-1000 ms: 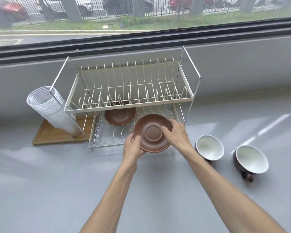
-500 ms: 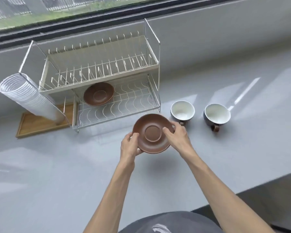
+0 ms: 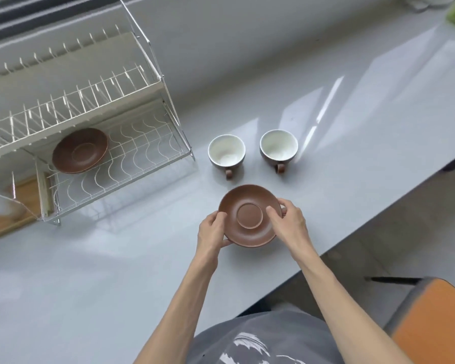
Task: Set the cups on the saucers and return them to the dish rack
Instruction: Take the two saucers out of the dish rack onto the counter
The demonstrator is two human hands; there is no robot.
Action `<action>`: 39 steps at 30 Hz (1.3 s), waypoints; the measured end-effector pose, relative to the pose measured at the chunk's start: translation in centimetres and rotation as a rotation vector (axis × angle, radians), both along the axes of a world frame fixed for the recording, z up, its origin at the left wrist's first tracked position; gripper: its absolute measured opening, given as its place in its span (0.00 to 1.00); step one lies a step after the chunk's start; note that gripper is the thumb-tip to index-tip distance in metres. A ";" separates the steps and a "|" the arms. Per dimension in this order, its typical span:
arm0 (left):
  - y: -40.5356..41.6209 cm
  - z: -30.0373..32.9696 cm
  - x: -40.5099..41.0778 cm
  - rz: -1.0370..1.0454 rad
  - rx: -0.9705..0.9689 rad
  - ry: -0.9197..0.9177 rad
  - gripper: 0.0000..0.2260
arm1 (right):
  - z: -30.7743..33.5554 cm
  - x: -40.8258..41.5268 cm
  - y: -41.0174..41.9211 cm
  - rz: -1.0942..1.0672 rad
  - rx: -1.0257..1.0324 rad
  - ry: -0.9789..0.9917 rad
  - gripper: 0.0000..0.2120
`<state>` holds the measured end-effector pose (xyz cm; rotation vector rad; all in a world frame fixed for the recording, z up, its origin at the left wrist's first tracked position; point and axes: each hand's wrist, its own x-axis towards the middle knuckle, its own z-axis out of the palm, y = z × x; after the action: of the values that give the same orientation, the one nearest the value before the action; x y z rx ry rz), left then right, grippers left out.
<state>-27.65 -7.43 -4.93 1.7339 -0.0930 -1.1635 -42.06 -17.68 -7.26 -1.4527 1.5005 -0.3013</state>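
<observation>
Single head-worn view looks steeply down, close over the grey counter (image 3: 95, 279).

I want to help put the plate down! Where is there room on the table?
Bare counter lies left of the hands and in front of the dish rack. The saucer, held by both hands, is just in front of the two cups; it's crowded there.

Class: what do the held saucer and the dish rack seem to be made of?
Saucer: likely ceramic with a matte brown glaze; dull, even surface and moulded centre ring. Dish rack: thin metal wire, apparently pale-coated or plated; slender bent rods, slight shine.
</observation>
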 end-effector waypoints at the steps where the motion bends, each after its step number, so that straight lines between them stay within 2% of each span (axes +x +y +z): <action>1: -0.6 -0.2 -0.6 -0.018 0.007 0.009 0.09 | -0.2 -0.8 -0.3 -0.022 -0.001 0.005 0.23; 13: -5.9 -0.7 -4.3 -0.156 0.042 0.019 0.08 | -2.1 -5.4 -3.3 -0.177 0.003 0.043 0.22; 26: -5.9 -1.5 -4.0 -0.284 0.032 0.050 0.08 | -2.3 -5.4 -3.5 -0.190 0.011 0.074 0.23; 33: -5.6 -1.8 -3.8 -0.361 0.042 -0.005 0.07 | -1.6 -5.5 -3.1 -0.174 0.019 0.104 0.24; 36: -5.2 -2.0 -3.4 -0.414 0.067 -0.044 0.13 | -1.1 -5.4 -3.1 -0.096 0.008 0.162 0.26; 39: -4.7 -1.9 -2.7 -0.456 0.101 -0.067 0.21 | -0.3 -4.8 -3.0 0.023 -0.009 0.311 0.30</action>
<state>-30.33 -12.13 -6.83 1.8978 -0.4999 -1.4553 -46.86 -20.70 -7.60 -1.5755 1.7285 -0.0691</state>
